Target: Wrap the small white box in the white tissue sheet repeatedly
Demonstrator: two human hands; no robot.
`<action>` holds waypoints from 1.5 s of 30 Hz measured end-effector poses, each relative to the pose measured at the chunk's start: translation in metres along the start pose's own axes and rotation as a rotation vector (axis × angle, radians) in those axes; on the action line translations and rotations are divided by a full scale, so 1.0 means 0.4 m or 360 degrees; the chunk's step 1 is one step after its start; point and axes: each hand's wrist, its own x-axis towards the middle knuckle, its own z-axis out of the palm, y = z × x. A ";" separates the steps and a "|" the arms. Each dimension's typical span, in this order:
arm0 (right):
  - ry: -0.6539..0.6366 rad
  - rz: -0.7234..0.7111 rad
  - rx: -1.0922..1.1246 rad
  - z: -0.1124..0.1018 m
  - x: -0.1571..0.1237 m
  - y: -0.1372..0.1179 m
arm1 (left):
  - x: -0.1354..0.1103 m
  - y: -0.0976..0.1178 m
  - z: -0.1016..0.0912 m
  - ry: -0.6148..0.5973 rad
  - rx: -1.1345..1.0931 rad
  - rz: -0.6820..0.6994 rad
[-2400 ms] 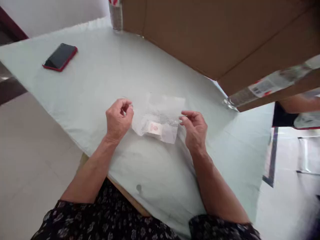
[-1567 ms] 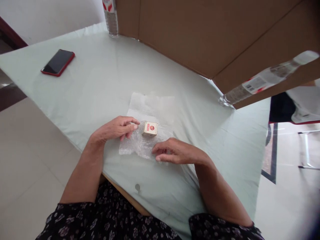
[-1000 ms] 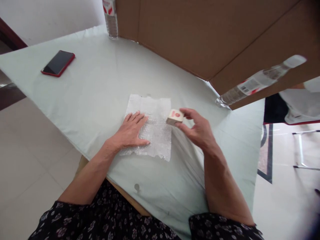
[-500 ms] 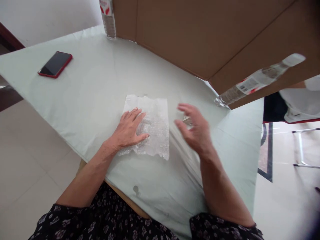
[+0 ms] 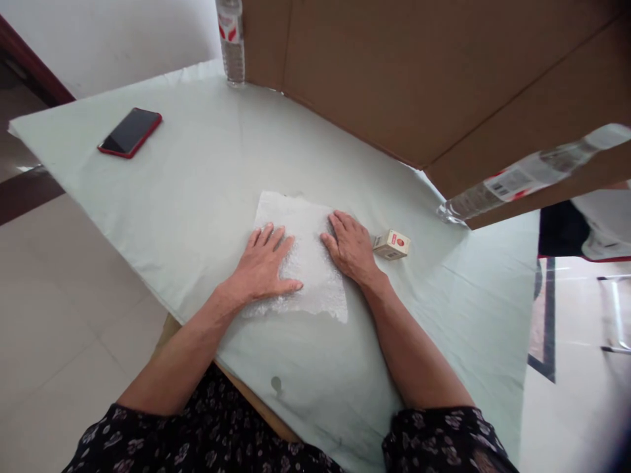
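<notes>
Set down beside the right hand point(image 5: 351, 248), small box point(image 5: 391, 244) rests; both hands' fingers splayed on bubble wrap point(image 5: 305, 259).

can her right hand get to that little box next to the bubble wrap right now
Probably yes. The right hand lies flat on the bubble wrap, and the small box sits just beside it with nothing between.
</notes>
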 end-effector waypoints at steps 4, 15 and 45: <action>-0.0003 0.0009 0.0029 0.007 -0.005 0.003 | -0.001 -0.015 -0.004 0.0196 -0.0005 -0.0117; -0.0037 0.0038 0.0007 -0.001 -0.002 -0.013 | -0.025 -0.024 -0.039 0.0586 -0.0014 -0.0128; 0.0093 0.0361 0.0276 -0.147 -0.142 0.273 | -0.093 -0.028 0.001 0.0136 -0.0287 0.0067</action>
